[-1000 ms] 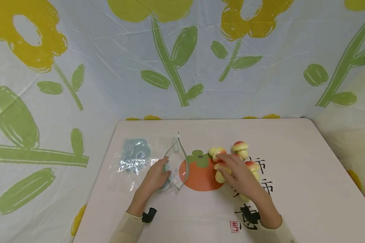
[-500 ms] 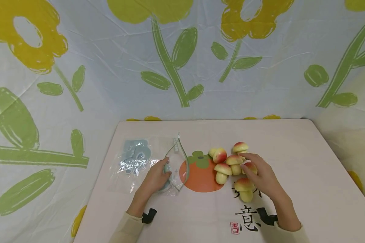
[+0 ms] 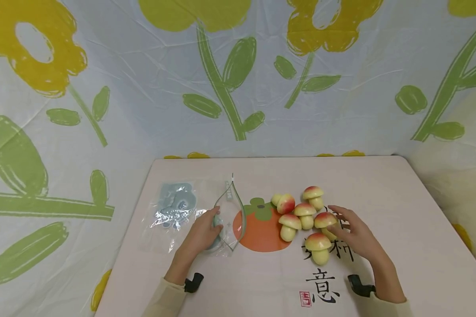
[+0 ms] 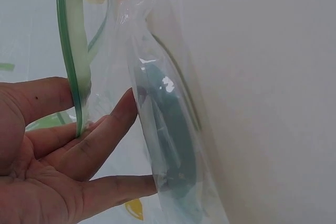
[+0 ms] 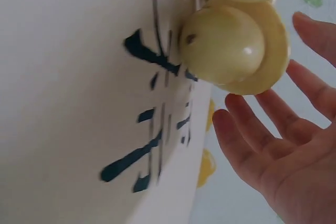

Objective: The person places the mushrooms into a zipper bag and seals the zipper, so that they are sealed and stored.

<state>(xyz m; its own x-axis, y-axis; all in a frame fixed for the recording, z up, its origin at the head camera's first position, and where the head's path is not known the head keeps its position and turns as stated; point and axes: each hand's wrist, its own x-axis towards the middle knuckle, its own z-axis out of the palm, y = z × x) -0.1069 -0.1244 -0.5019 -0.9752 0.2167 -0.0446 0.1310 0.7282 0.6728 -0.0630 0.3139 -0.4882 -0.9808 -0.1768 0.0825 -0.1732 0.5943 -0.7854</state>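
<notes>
A clear plastic zip bag (image 3: 176,202) with a blue-grey print and green zip edge lies at the left of the table, its mouth spread wide towards the right. My left hand (image 3: 200,231) pinches the near lip of that mouth; in the left wrist view the thumb and a finger press on the green zip strip (image 4: 67,51). Several toy mushrooms with yellow stems and red-tipped caps form a loose cluster right of centre. My right hand (image 3: 358,235) is beside the rightmost mushroom (image 3: 324,219), fingers spread and holding nothing. In the right wrist view, its fingertips are right at a mushroom's cap (image 5: 275,51).
The pale table mat (image 3: 412,229) carries a printed orange persimmon (image 3: 258,235) between bag and mushrooms, plus black characters (image 3: 323,288). One mushroom (image 3: 318,247) sits nearest me, another (image 3: 313,196) farthest. A flower-patterned cloth (image 3: 150,88) encloses the back and sides.
My right hand has moved rightwards from above the mushrooms to their right side, uncovering them. The left hand and the bag have stayed in place.
</notes>
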